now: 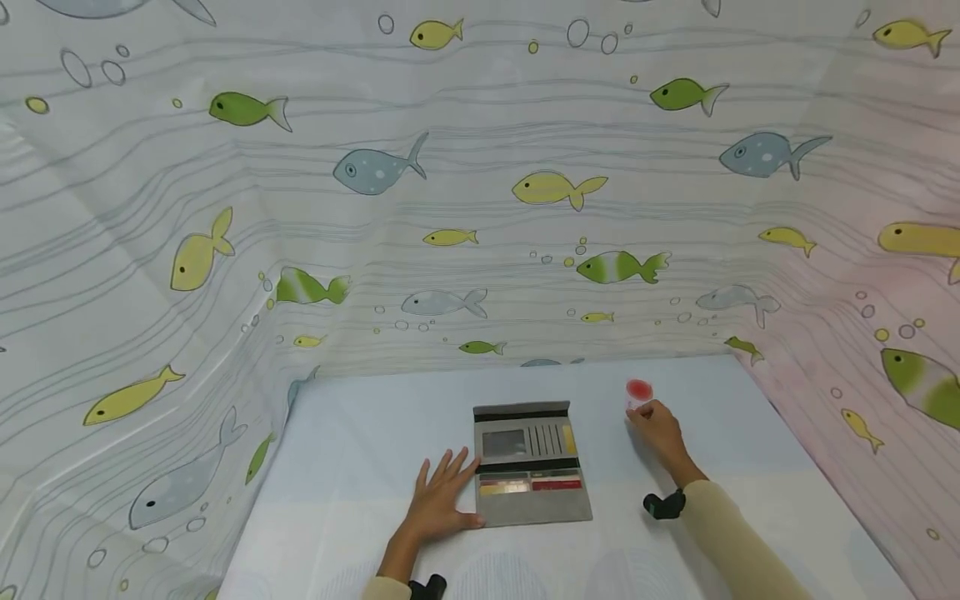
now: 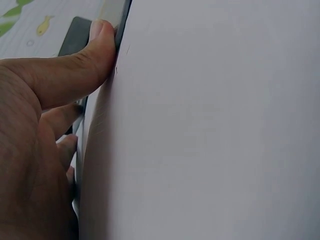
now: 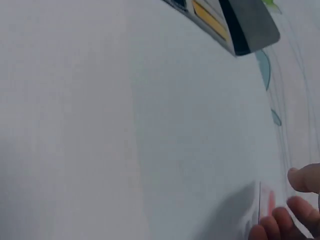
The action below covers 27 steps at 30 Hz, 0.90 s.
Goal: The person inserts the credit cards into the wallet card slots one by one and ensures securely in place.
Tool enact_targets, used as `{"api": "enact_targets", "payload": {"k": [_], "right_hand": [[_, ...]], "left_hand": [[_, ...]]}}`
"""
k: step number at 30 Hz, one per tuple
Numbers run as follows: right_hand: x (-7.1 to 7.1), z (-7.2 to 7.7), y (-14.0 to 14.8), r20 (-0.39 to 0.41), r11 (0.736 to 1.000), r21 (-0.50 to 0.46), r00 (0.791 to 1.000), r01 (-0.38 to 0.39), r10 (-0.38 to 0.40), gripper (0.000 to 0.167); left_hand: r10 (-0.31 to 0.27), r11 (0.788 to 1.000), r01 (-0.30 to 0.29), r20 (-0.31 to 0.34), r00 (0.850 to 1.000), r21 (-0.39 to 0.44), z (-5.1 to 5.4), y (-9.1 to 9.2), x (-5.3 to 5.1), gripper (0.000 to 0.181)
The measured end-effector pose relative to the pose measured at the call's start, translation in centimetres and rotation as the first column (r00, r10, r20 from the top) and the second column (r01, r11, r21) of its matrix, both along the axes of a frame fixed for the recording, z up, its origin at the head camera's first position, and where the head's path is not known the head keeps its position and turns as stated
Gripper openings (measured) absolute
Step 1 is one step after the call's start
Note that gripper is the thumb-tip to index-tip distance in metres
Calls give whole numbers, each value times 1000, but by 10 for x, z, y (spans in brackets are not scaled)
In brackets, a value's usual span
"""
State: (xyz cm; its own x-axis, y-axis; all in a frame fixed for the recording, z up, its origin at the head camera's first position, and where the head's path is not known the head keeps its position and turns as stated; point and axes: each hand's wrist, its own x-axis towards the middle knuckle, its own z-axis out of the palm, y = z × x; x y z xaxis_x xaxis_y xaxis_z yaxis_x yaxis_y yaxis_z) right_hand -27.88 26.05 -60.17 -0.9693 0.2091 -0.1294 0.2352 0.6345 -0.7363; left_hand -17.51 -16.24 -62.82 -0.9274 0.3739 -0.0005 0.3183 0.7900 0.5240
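A grey wallet (image 1: 536, 509) lies unfolded on the table, with a clear window, several slots, and yellow and red cards in it. My left hand (image 1: 438, 504) spreads its fingers at the wallet's left side; the thumb (image 2: 102, 45) touches its edge near the lower corner. To the right of the wallet, my right hand (image 1: 662, 435) holds a small white card with a red round mark (image 1: 640, 390) at its fingertips. In the right wrist view the fingers (image 3: 282, 220) partly hide this card, and its exact grip is hard to see.
The white and pale blue table (image 1: 375, 425) extends around the wallet. Fish-printed cloth walls (image 1: 480, 275) enclose it at the back and both sides. A small black camera (image 1: 664, 505) sits on the right wrist.
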Motion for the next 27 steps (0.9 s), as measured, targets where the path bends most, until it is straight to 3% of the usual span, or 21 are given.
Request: {"api": "enact_targets", "payload": {"k": [7, 11, 21, 27], "right_hand": [[-13, -10, 9, 11, 994, 61, 995, 96, -97, 62], [-16, -16, 12, 13, 991, 84, 994, 104, -105, 63], [-34, 7, 6, 53, 987, 79, 988, 143, -148, 81], [-31, -3, 4, 99, 976, 144, 979, 161, -176, 92]], "left_hand": [[13, 1000, -13, 18, 1000, 1, -2, -2, -1, 102], [4, 1000, -4, 15, 1000, 12, 0, -2, 0, 102], [6, 1000, -5, -30, 1000, 21, 7, -4, -13, 101], [3, 1000, -3, -8, 1000, 5, 0, -4, -4, 104]]}}
